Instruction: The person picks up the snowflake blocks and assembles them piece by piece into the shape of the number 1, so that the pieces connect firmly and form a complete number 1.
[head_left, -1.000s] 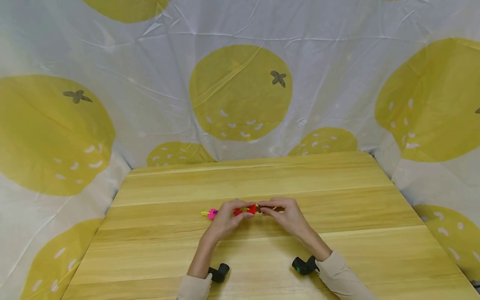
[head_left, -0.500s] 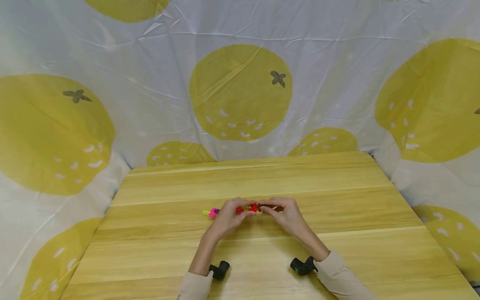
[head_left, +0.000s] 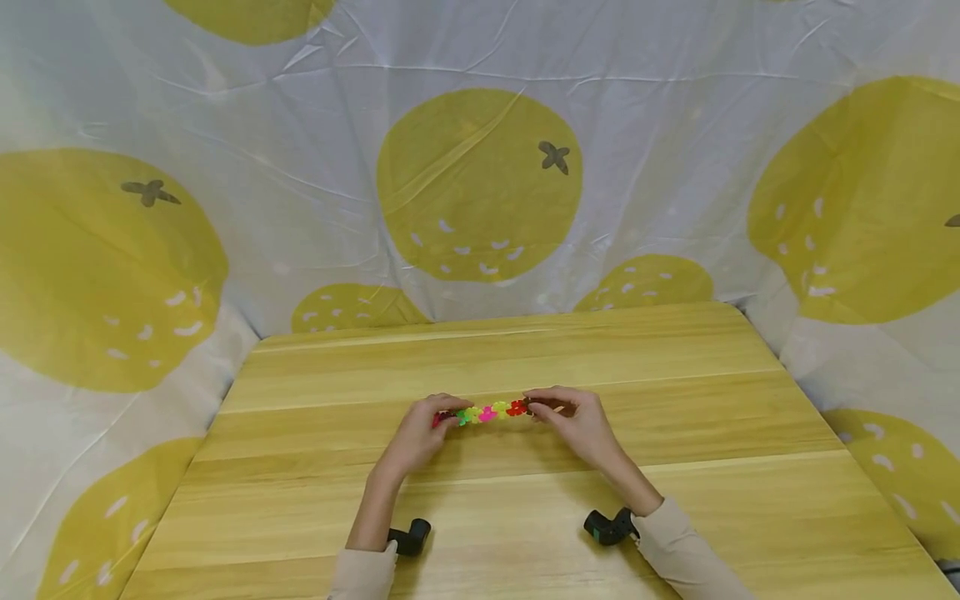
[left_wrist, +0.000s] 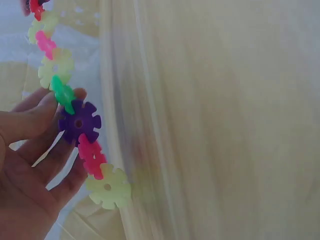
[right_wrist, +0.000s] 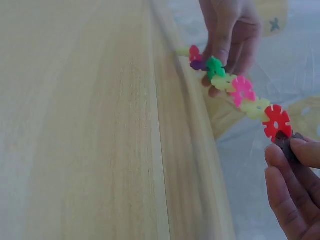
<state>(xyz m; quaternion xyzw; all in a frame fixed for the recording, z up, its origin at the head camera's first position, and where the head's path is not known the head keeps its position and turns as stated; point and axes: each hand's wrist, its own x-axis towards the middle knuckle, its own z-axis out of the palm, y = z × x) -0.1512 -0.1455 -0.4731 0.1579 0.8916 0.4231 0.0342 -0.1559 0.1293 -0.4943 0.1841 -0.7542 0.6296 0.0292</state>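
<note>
A chain of interlocking snowflake discs (head_left: 487, 413) stretches between my hands, held above the table. My left hand (head_left: 415, 432) pinches it near the green disc (left_wrist: 62, 92) and the purple disc (left_wrist: 86, 125). Past those fingers hang a pinkish-red disc (left_wrist: 92, 156) and, at that end, a pale yellow disc (left_wrist: 116, 186). The other end is a brown disc (right_wrist: 287, 149), gripped between the thumb and fingers of my right hand (head_left: 583, 422). Joined to the brown one is a red disc (right_wrist: 276, 120), then pale yellow and pink discs (right_wrist: 243, 90) follow toward the left hand.
The wooden table (head_left: 525, 350) lies under both hands, its far edge against a white cloth (head_left: 300, 208) printed with yellow fruit. A black wrist camera (head_left: 411, 537) is worn on the left wrist and another black camera (head_left: 609, 528) on the right.
My left hand has shifted left along the chain, away from the red disc, uncovering the discs in the middle. The right hand stays nearly in place, holding the brown end.
</note>
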